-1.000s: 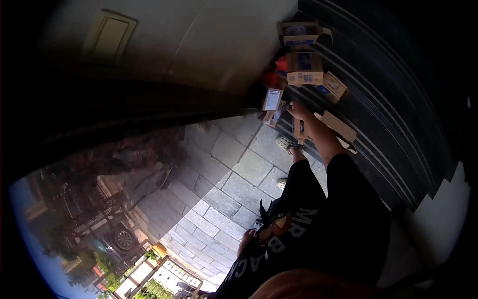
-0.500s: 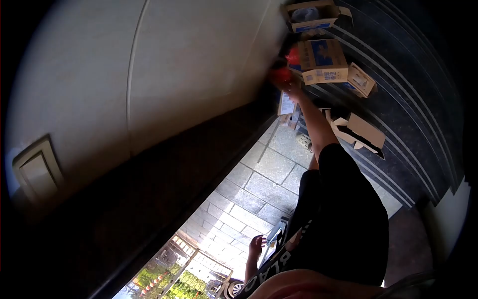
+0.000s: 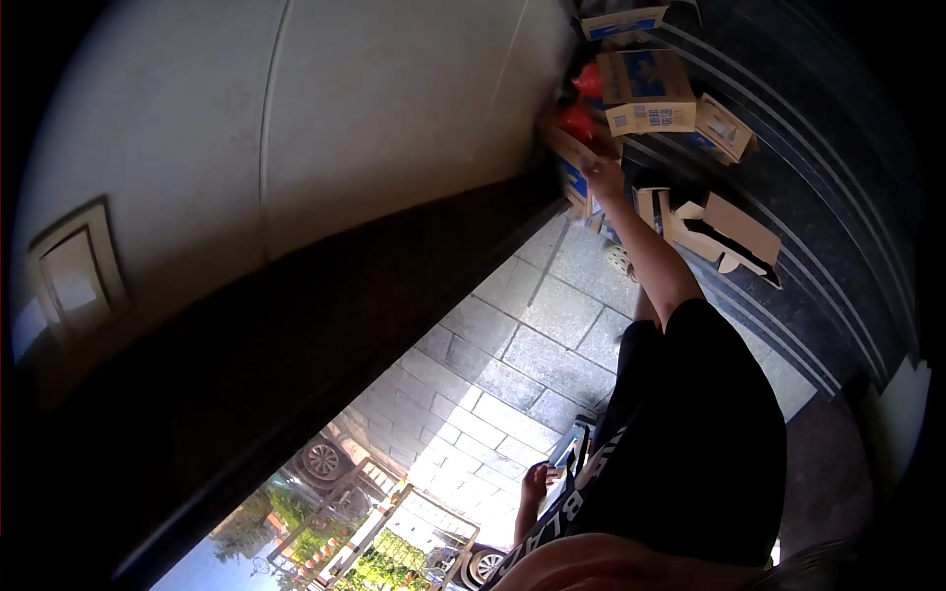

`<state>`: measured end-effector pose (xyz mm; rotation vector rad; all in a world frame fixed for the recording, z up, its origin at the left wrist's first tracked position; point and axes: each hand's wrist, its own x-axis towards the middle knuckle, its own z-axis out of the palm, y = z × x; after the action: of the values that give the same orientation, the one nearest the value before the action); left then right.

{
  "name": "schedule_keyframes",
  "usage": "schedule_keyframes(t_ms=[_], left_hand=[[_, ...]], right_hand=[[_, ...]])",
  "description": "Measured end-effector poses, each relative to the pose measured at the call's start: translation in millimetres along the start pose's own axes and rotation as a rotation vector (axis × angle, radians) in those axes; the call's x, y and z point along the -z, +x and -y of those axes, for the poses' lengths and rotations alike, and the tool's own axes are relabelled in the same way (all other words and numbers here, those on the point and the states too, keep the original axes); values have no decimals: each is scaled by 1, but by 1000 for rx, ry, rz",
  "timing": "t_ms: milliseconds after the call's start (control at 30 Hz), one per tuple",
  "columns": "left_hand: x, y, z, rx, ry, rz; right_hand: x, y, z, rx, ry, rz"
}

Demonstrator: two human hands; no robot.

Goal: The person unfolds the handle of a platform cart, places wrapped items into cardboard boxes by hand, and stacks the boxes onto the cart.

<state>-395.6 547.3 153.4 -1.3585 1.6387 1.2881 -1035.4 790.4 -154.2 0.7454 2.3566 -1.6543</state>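
My right hand (image 3: 605,179) reaches far forward at the end of the outstretched arm, fingers closed on the edge of a brown cardboard box (image 3: 570,150) with blue print. That box is blurred and stands close to the wall. Just behind it lie shiny red bags (image 3: 575,124). A larger printed cardboard box (image 3: 645,89) sits beyond them, to the right. My left hand (image 3: 538,481) hangs low near my waist, its fingers loosely bent and apart, with nothing seen in it. Beside it shows a grey-blue object (image 3: 572,443), whose kind I cannot make out.
Open cardboard boxes (image 3: 734,236) and a small carton (image 3: 724,128) rest on dark steps (image 3: 818,187) with pale stripes. Grey paving (image 3: 552,295) runs below. A pale wall (image 3: 394,108) with a switch plate (image 3: 74,271) stands left. Outside are parked vehicles.
My view has shifted, and the boxes appear higher in it. My right hand has gone from beside a red bag to the edge of the cardboard box. The left hand still hangs low.
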Motion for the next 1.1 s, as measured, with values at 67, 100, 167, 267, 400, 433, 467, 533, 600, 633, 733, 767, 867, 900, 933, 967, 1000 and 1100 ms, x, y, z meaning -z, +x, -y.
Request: schedule_keyframes(t_ms=[67,100,167,267,400,433,467,533,600,633,733,767,867,900,933,967,1000,1100], left_hand=[[-18,-10,-46,0,-40,5],[-22,-6,-47,2,-91,37],[-30,0,-43,-112,-18,52],[-40,5,-40,-346,132,8],[-57,-48,-114,-709,78,-219],[-57,-64,-131,-733,61,-224],[-56,-69,-135,-789,-34,-198],[-58,-95,-145,-862,-59,-222],[-54,-119,-137,-859,109,-224],[-54,-128,-127,-829,61,-249],[-47,-130,-75,-906,-136,-292],[-44,-131,-59,-860,-119,-307],[-40,-130,-18,-694,162,-275],[-46,-116,1,-738,199,-350],[-47,-126,8,-719,163,-373],[-48,-137,13,-623,5,-274],[-50,-144,18,-531,-150,-175],[-61,-159,40,-694,-325,-326]], right_hand=[[38,-50,11,130,17,-36],[58,-75,17,209,44,-18],[106,-133,30,365,61,22],[181,-224,45,554,-6,100],[273,-335,57,866,-224,262],[293,-362,65,886,-240,309],[308,-391,72,906,-255,360],[331,-440,80,927,-273,469],[339,-489,86,1005,-262,528],[341,-512,88,1021,-235,574],[344,-562,88,1102,-187,661],[345,-571,87,1113,-192,699],[341,-589,92,1182,-197,804],[342,-592,94,1246,-194,842],[343,-595,96,1306,-191,881],[345,-596,98,1323,-194,923],[345,-595,100,1307,-214,961],[342,-582,112,1220,-314,1075]])
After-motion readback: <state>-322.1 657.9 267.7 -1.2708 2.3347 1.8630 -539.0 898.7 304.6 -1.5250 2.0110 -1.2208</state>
